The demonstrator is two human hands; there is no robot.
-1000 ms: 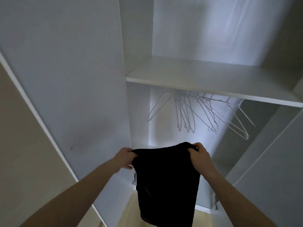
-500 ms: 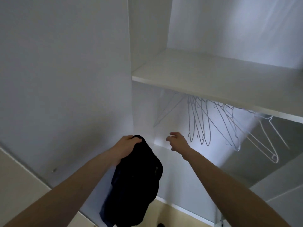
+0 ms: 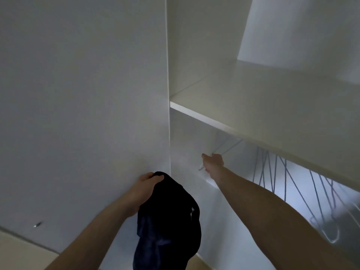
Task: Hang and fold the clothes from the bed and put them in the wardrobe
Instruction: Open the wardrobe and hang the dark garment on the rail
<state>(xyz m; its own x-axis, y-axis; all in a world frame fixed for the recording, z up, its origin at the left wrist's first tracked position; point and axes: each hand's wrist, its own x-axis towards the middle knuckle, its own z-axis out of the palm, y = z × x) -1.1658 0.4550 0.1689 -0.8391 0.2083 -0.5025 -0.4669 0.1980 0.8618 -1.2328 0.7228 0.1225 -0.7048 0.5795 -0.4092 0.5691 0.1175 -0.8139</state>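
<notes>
— Since half a second ago the right hand [image 3: 212, 161] has gone further into the wardrobe [image 3: 194, 55], from short of the hangers up to the leftmost wire hanger [image 3: 224, 151]. What is it doing there?

— Its fingers curl round the lower part of that hanger, just under the front edge of the shelf [image 3: 253, 106]. The hanger's wire runs up and right from the hand and disappears behind the shelf edge.

— And the left hand [image 3: 145, 189]?

— Clenched on the top of a dark garment [image 3: 169, 221], as before. The cloth is bunched in the fist and hangs down loose below it, in front of the wardrobe's left side panel, touching nothing else that I can see.

— Where are the other hangers [image 3: 292, 188]?

— Hanging in a cluster to the right of the right forearm, under the same shelf, well apart from the one being gripped. They are blurred, so I cannot count them.

— Anything else?

— A white panel [image 3: 78, 114] fills the left side.
</notes>
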